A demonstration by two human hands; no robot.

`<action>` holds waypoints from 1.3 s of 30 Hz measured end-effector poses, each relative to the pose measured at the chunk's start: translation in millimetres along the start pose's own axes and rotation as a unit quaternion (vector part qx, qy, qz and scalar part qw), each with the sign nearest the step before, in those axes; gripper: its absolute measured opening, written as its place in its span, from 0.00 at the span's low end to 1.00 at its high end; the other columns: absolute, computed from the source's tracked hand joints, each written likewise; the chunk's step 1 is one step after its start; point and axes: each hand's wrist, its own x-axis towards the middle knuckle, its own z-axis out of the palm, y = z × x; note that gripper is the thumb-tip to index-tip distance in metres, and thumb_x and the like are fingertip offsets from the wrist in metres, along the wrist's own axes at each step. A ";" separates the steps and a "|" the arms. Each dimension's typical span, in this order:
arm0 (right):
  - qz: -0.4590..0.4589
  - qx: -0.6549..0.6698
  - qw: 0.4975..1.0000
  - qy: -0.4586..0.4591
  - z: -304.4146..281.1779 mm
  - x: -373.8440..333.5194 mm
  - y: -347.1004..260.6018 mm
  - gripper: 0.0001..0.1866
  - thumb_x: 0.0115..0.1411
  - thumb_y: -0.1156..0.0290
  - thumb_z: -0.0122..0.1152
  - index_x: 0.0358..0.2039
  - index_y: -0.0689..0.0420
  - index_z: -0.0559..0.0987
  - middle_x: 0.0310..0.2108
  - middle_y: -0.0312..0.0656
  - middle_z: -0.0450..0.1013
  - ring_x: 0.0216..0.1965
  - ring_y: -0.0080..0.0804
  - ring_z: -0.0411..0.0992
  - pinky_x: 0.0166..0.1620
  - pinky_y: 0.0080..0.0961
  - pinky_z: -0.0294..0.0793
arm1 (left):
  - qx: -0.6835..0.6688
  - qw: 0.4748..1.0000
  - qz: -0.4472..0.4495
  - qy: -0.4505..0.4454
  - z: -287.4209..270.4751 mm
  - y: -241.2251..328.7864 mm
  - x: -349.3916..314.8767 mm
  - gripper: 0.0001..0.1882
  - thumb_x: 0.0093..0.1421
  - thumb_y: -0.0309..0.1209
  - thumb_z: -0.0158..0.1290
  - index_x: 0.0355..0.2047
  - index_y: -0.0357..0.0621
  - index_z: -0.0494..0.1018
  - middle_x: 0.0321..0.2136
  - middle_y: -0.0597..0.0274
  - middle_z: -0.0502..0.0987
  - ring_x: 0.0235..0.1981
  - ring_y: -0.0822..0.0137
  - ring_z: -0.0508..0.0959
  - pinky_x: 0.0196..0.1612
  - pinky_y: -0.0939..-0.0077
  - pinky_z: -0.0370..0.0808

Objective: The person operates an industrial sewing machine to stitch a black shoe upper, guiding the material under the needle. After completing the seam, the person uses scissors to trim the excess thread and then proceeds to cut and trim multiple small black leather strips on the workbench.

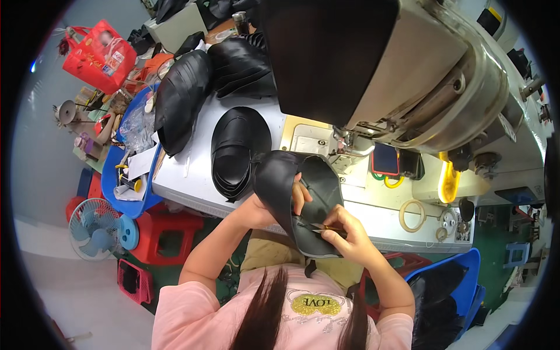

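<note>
A curved black leather piece [274, 178], looking like a shoe upper, is held over my lap at the table's front edge. My left hand [265, 211] grips its left side, with fingertips showing inside the opening. My right hand [348, 233] pinches a thin, pointed metal tool [318, 228], its tip at the inner face of the leather. Whether the tool is snips or tweezers cannot be made out. Just beyond the piece lies a stack of black leather pieces [240, 137] on the white table [195, 175].
A sewing machine [431, 76] overhangs the table at right. More black leather stacks [185, 99] lie at the back left. A blue tray [111, 181] with tools and plastic sits left, above a red stool [157, 233] and a fan [93, 227]. Near the machine lies a phone [385, 158].
</note>
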 end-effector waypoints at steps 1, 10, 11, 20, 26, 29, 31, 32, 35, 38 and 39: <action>-0.016 -0.039 0.999 -0.003 -1.4 3.8 -7.9 0.09 0.56 0.72 0.60 0.31 0.63 0.70 0.30 0.43 0.67 0.34 0.34 0.71 0.41 0.24 0.71 | 0.014 1.000 0.000 -0.003 -1.2 -1.7 0.5 0.42 0.47 0.34 0.62 0.60 0.37 0.56 0.22 0.68 0.69 0.34 0.66 0.71 0.51 0.62 0.65; -0.098 -0.006 0.985 0.141 -8.7 -3.3 -12.6 0.07 0.54 0.73 0.58 0.30 0.62 0.71 0.28 0.42 0.66 0.25 0.26 0.62 0.30 0.19 0.63 | -0.068 0.996 0.019 0.057 2.1 3.0 -2.6 0.07 0.47 0.26 0.60 0.22 0.48 0.71 0.24 0.67 0.68 0.39 0.62 0.71 0.60 0.58 0.55; -0.108 0.041 0.977 0.179 -15.8 -9.9 -12.9 0.07 0.56 0.72 0.55 0.32 0.62 0.71 0.28 0.42 0.66 0.24 0.23 0.61 0.29 0.18 0.61 | -0.092 0.993 0.034 0.073 0.8 3.8 -4.5 0.10 0.48 0.25 0.60 0.17 0.49 0.69 0.24 0.67 0.68 0.40 0.62 0.71 0.61 0.57 0.53; -0.065 0.071 0.898 0.430 -20.5 -10.0 8.2 0.08 0.50 0.76 0.65 0.29 0.60 0.73 0.24 0.30 0.68 0.27 0.15 0.62 0.31 0.14 0.62 | -0.433 0.865 -0.221 0.127 49.2 -19.3 -39.0 0.26 0.56 0.31 0.55 0.55 0.43 0.63 0.50 0.61 0.69 0.53 0.63 0.69 0.57 0.62 0.64; -0.031 0.094 0.913 0.396 -18.5 -1.0 9.3 0.12 0.54 0.77 0.60 0.39 0.62 0.72 0.30 0.33 0.69 0.25 0.15 0.61 0.31 0.14 0.63 | -0.111 0.939 -0.277 0.172 86.4 -31.8 -51.6 0.22 0.65 0.37 0.45 0.54 0.37 0.62 0.48 0.60 0.70 0.49 0.70 0.68 0.53 0.73 0.65; -0.139 -0.076 0.853 0.498 -8.4 -11.3 12.6 0.07 0.58 0.79 0.52 0.38 0.61 0.73 0.27 0.34 0.69 0.22 0.15 0.61 0.28 0.12 0.61 | -0.125 0.938 -0.240 0.216 84.3 -24.9 -51.9 0.19 0.66 0.36 0.43 0.52 0.35 0.65 0.45 0.60 0.72 0.46 0.70 0.71 0.50 0.75 0.68; -0.130 -0.062 0.883 0.447 4.7 -30.2 6.5 0.04 0.58 0.79 0.51 0.34 0.62 0.74 0.26 0.36 0.69 0.23 0.16 0.62 0.28 0.13 0.61 | -0.034 0.953 -0.162 0.254 89.7 -17.2 -47.5 0.17 0.66 0.35 0.41 0.49 0.35 0.66 0.42 0.60 0.74 0.43 0.70 0.72 0.47 0.76 0.70; -0.131 -0.052 0.913 0.384 8.9 -31.9 5.5 0.04 0.58 0.79 0.51 0.33 0.63 0.74 0.26 0.37 0.69 0.23 0.16 0.63 0.28 0.13 0.61 | -0.033 0.952 -0.171 0.251 87.9 -20.5 -48.6 0.17 0.67 0.35 0.41 0.48 0.36 0.67 0.41 0.61 0.74 0.42 0.71 0.73 0.45 0.77 0.71; -0.104 -0.011 0.943 0.317 28.5 -22.6 1.3 0.03 0.58 0.79 0.54 0.29 0.64 0.74 0.23 0.37 0.68 0.23 0.16 0.63 0.27 0.11 0.59 | -0.106 0.938 -0.169 0.284 91.0 -25.5 -43.9 0.17 0.67 0.36 0.41 0.49 0.37 0.66 0.42 0.62 0.73 0.41 0.73 0.73 0.43 0.79 0.72; -0.056 0.015 0.951 0.303 36.6 -21.8 5.0 0.05 0.56 0.78 0.57 0.24 0.62 0.72 0.20 0.34 0.68 0.21 0.15 0.62 0.25 0.11 0.59 | -0.172 0.919 -0.159 0.316 97.6 -27.0 -39.0 0.18 0.67 0.38 0.41 0.51 0.39 0.64 0.42 0.63 0.73 0.41 0.73 0.73 0.42 0.79 0.72; -0.034 0.059 0.951 0.302 40.1 -22.0 4.2 0.06 0.56 0.78 0.58 0.23 0.61 0.72 0.20 0.34 0.68 0.21 0.15 0.62 0.25 0.12 0.59 | -0.178 0.916 -0.160 0.322 97.2 -29.4 -40.2 0.18 0.66 0.38 0.42 0.51 0.40 0.64 0.42 0.63 0.73 0.41 0.73 0.73 0.42 0.78 0.72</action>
